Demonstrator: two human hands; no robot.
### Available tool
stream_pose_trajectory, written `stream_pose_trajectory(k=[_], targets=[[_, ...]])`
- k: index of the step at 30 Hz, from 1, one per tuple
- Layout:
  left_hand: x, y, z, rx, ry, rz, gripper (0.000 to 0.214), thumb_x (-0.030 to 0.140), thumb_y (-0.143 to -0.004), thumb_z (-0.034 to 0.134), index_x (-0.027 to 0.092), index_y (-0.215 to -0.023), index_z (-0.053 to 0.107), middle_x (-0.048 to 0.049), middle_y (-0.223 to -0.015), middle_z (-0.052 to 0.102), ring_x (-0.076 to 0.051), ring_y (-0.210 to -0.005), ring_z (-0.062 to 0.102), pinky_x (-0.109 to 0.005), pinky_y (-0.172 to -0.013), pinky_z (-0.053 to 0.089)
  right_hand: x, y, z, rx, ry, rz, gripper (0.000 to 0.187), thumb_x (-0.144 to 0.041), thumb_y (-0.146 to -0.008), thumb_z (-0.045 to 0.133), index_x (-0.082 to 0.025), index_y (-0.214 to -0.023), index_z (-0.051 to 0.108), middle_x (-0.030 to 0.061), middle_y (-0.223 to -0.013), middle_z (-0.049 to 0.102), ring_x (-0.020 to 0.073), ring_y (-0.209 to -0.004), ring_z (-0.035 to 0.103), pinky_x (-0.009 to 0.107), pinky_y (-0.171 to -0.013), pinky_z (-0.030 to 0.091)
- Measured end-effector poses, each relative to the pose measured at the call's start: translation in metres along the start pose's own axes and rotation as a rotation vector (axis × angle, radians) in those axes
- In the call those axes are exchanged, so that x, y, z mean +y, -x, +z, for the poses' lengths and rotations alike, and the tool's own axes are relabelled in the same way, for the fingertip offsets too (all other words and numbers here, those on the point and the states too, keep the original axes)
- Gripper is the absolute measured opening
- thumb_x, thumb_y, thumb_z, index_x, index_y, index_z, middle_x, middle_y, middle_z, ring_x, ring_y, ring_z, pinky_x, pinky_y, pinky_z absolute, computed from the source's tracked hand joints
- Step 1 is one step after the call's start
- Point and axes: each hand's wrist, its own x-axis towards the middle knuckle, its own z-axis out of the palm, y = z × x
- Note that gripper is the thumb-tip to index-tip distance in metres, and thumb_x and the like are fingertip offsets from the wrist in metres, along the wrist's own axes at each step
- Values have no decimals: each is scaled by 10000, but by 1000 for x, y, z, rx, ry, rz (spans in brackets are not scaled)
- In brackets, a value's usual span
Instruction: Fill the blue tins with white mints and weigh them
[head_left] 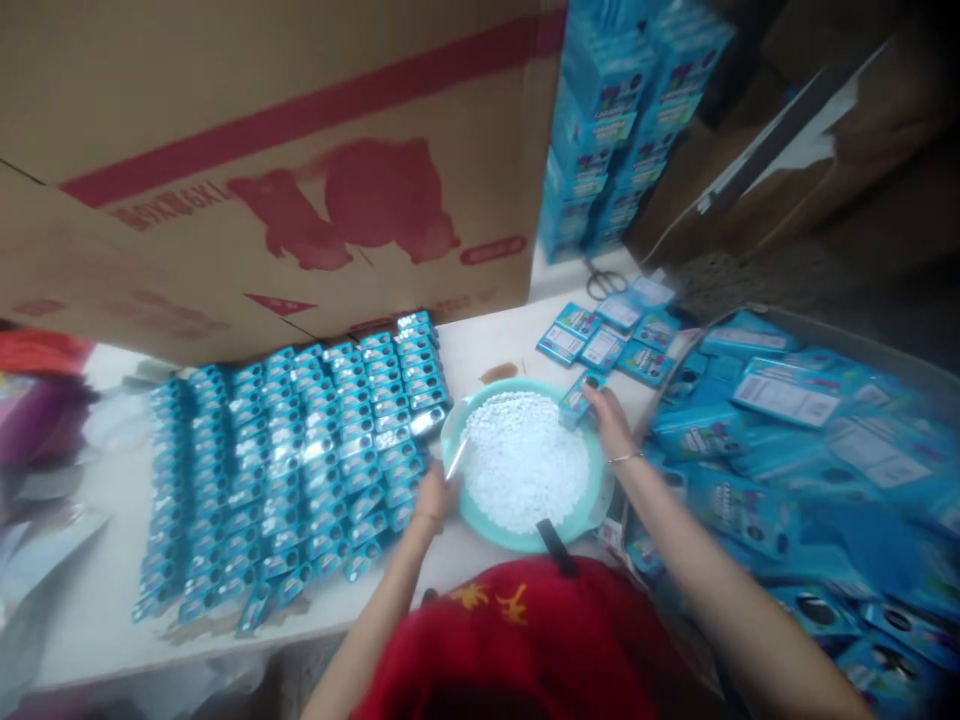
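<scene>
Here's the right hand (609,418), over the right side of a mint-green basin (606,490), and its grip is closed on a small blue box (576,398), held just above the heap of white pellets (525,460). Across at the basin's left edge, the left hand (430,495) has its grip closed around a slim pale tool (456,460), tilted up over the rim; its exact kind is too blurred to call. The basin sits on the white tabletop (480,345), right in front of a red garment (510,640), a dark strip (555,547) crossing its near rim. Off to the left, rows of blue packs (300,470) stand in long files beneath a big cardboard carton (300,180) printed in red. Beyond the basin to the right, flat blue boxes (602,347) lie grouped near black-handled scissors (606,284), with stacked blue cartons (600,130) towering behind. Down at far right, a large pile of blue boxes (787,460) sprawls beside the right forearm.
</scene>
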Motion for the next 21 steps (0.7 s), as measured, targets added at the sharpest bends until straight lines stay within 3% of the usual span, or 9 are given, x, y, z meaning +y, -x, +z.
stream_pose_trajectory(k=[4,9,13,18,21], targets=[[12,12,6,123,115,31,143,256,-796,538,187,-744,425,11,-661,518,-136,-634,507,-233,-592,373,16,-10,-8,44,-55,83,410,-540,-590,672,-191,-795,604,14,-771,650,216,-810,603,302,-699,477],[13,21,-20,308,179,148,141,326,-759,488,191,-771,448,17,-685,517,-135,-639,483,-231,-587,373,24,-12,5,-43,-132,103,435,-618,-671,529,-212,-811,598,-7,-707,635,209,-766,611,307,-645,482],[-11,15,-32,264,28,138,206,406,-735,464,204,-727,428,12,-646,504,-155,-619,475,-252,-574,367,19,-3,16,-49,-120,60,420,-608,-584,611,-212,-722,597,-5,-712,638,213,-831,593,313,-746,467],[-41,0,-17,172,-67,187,324,551,-724,404,232,-680,368,11,-566,494,-194,-556,505,-296,-558,382,-3,9,25,-62,-126,20,395,-570,-595,623,-189,-695,603,4,-675,626,208,-779,580,322,-741,459],[-50,-2,-8,95,-109,183,344,577,-724,389,235,-683,380,-6,-573,535,-230,-589,567,-317,-588,418,-26,31,21,-113,-165,-4,355,-493,-606,663,-185,-779,623,-4,-697,631,193,-721,577,310,-693,468]])
